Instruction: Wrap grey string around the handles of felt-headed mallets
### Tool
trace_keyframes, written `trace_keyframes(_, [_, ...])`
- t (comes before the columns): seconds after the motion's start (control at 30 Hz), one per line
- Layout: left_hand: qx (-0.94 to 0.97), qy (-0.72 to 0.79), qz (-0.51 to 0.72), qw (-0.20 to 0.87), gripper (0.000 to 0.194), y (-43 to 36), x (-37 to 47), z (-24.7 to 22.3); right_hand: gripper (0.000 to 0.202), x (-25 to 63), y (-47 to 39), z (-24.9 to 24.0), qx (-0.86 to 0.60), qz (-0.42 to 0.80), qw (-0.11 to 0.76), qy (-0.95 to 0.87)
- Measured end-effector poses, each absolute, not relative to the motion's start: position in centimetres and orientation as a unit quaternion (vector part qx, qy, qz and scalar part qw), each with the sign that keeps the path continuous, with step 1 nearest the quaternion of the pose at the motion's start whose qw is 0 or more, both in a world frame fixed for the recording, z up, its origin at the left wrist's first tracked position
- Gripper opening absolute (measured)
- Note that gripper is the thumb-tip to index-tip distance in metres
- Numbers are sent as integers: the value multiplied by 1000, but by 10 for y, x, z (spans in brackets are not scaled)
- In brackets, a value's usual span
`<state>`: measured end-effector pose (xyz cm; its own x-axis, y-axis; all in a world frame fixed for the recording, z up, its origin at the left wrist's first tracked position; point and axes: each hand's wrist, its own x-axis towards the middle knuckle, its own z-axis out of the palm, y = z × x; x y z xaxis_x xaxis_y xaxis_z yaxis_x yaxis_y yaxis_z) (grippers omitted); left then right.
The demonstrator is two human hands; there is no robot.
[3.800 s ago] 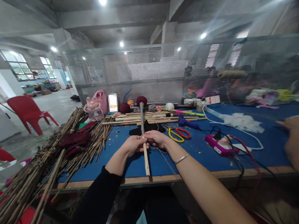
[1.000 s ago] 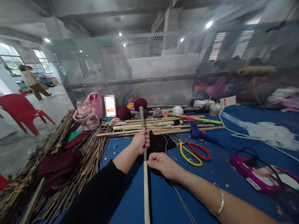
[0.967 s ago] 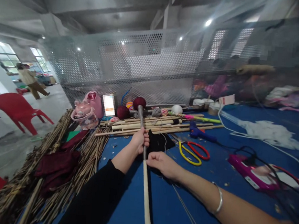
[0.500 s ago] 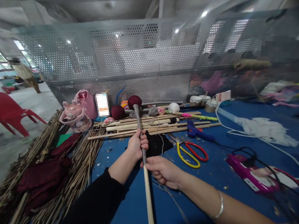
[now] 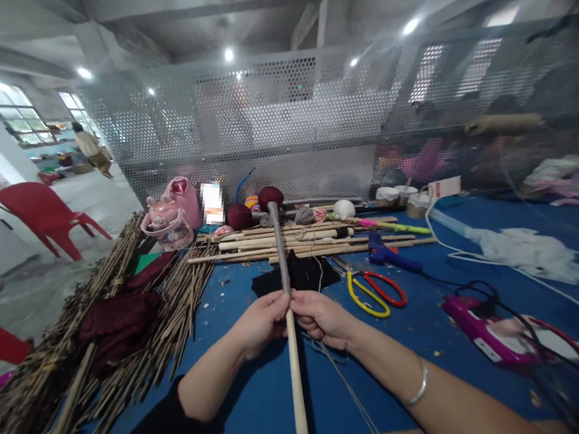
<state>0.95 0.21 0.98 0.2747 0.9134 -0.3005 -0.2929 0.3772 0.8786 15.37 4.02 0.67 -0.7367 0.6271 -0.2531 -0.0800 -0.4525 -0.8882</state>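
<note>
A long pale wooden stick (image 5: 295, 384) slants away from me, its upper part wrapped in grey yarn (image 5: 280, 243). At its far end sits a dark red ball (image 5: 271, 198). My left hand (image 5: 263, 325) pinches the stick at the lower end of the grey wrap. Right beside it, my right hand (image 5: 322, 318) has thumb and fingers closed at the same spot, where wrap meets bare wood. Loose grey strands (image 5: 351, 389) trail below my right hand toward the table edge. The yarn within its fingertips is mostly hidden. A black cloth (image 5: 310, 272) lies just beyond both hands.
Red-and-yellow scissors (image 5: 369, 303), a blue glue gun (image 5: 391, 255) and a purple power strip (image 5: 480, 336) with cords lie on the right. Bundled twigs (image 5: 182, 309) cover the left side. Sticks (image 5: 277, 243) and yarn balls line the back before a perforated metal screen (image 5: 256, 127).
My left hand has slid down the stick from the grey wrapped part to the wrap's lower end, now touching close to my right hand. The view has shifted slightly left.
</note>
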Motion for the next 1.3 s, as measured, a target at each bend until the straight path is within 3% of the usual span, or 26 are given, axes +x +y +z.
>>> trace_keyframes(0.1, [331, 375, 479, 721, 45, -6, 13, 3, 29, 152, 39, 5, -299, 798, 211, -479])
trace_keyframes(0.2, [292, 353, 507, 730, 33, -3, 14, -2, 33, 150, 38, 2, -337, 750, 229, -522])
trace_keyframes(0.43, [187, 427, 466, 752, 12, -5, 10, 8, 29, 163, 76, 15, -453, 453, 439, -630])
trace_keyframes(0.67, [181, 426, 535, 707, 13, -7, 16, 9, 19, 172, 171, 28, -589, 327, 288, -680])
trace_keyframes(0.87, [202, 460, 532, 682, 24, -11, 18, 13, 37, 140, 220, 63, -590, 239, 282, -718])
trace_keyframes(1.0, [202, 448, 532, 690, 25, -10, 15, 14, 17, 120, 198, 65, -531, 240, 302, -755])
trace_keyframes(1.13, [214, 455, 532, 681, 24, -8, 12, 12, 31, 117, 114, 44, -427, 365, 436, -703])
trace_keyframes(1.23, [248, 455, 537, 666, 26, -8, 13, 10, 33, 131, 59, 30, -380, 527, 377, -660])
trace_keyframes(1.3, [257, 456, 534, 664, 27, -9, 14, 10, 29, 144, 52, 26, -366, 548, 320, -681])
